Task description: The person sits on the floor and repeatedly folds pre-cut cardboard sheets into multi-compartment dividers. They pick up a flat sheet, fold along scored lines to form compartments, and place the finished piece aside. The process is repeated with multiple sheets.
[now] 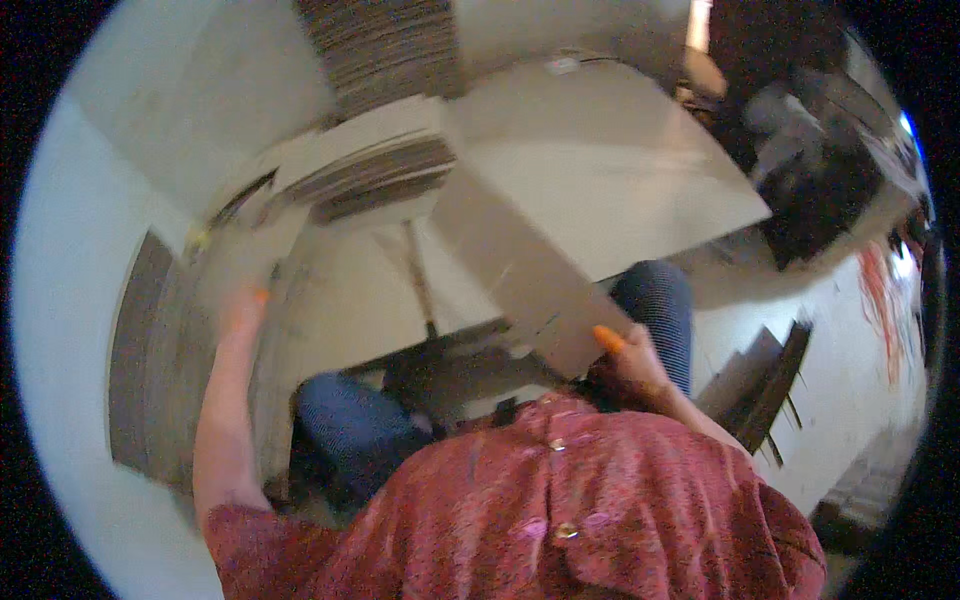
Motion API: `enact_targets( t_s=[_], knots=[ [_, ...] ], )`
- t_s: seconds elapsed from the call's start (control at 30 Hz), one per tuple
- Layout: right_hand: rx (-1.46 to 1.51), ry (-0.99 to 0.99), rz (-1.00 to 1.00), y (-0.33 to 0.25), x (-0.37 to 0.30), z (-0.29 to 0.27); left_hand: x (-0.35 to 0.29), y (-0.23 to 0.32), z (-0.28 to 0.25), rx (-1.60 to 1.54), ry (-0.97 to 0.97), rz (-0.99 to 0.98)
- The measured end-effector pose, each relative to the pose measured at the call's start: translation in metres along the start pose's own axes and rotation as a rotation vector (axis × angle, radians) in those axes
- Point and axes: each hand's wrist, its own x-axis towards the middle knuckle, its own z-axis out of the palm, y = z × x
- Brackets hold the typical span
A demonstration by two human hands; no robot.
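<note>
My right hand [637, 362], an orange cover on its thumb, grips the near end of a long brown cardboard sheet [530, 265]. The sheet slants away over the low pale table [620, 150], its far end close to a pile of cardboard pieces [375, 175]. On the left, my left hand [240, 305] is smeared by motion, with an orange spot at a finger. It is beside a tall stack of cardboard sheets [160, 370]; whether it holds one is unclear. A thin brush-like tool [415, 270] lies on the table between my hands.
Another high cardboard stack [385, 40] stands at the back. Dark bundled material [815, 150] sits at the far right, with reddish strands [880, 310] hanging below. Dark strips [765, 385] lie by my right knee. The table's near edge runs just beyond my knees.
</note>
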Motion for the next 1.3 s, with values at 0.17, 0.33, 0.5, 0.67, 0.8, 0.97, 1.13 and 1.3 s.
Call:
enact_targets(
  t_s=[0.17, 0.33, 0.5, 0.67, 0.8, 0.97, 1.13, 1.3],
  knots=[
    [-0.187, -0.067, -0.348, -0.037, 0.007, 0.013, 0.007, 0.124, -0.058, -0.266, -0.303, 0.107],
    [-0.190, -0.157, -0.473, -0.067, 0.018, 0.050, -0.026, 0.223, -0.082, -0.542, -0.442, 0.282],
    [-0.253, -0.076, -0.499, -0.062, 0.043, 0.044, -0.043, 0.280, -0.079, -0.650, -0.466, 0.453],
    [-0.281, -0.100, -0.605, -0.076, 0.038, 0.031, -0.046, 0.286, -0.078, -0.936, -0.468, 0.389],
    [-0.627, -0.082, -0.596, -0.056, 0.059, 0.020, -0.055, 0.307, -0.091, -0.948, -0.586, 0.488],
    [-0.512, -0.103, -0.543, -0.049, 0.061, 0.029, -0.053, 0.298, -0.071, -1.041, -0.616, 0.432],
    [-0.849, -0.121, -0.422, -0.060, 0.064, 0.032, -0.059, 0.290, -0.077, -1.272, -0.656, 0.435],
    [-0.784, -0.265, -0.362, -0.039, 0.068, 0.035, -0.056, 0.276, -0.060, -1.271, -0.651, 0.446]
  ],
)
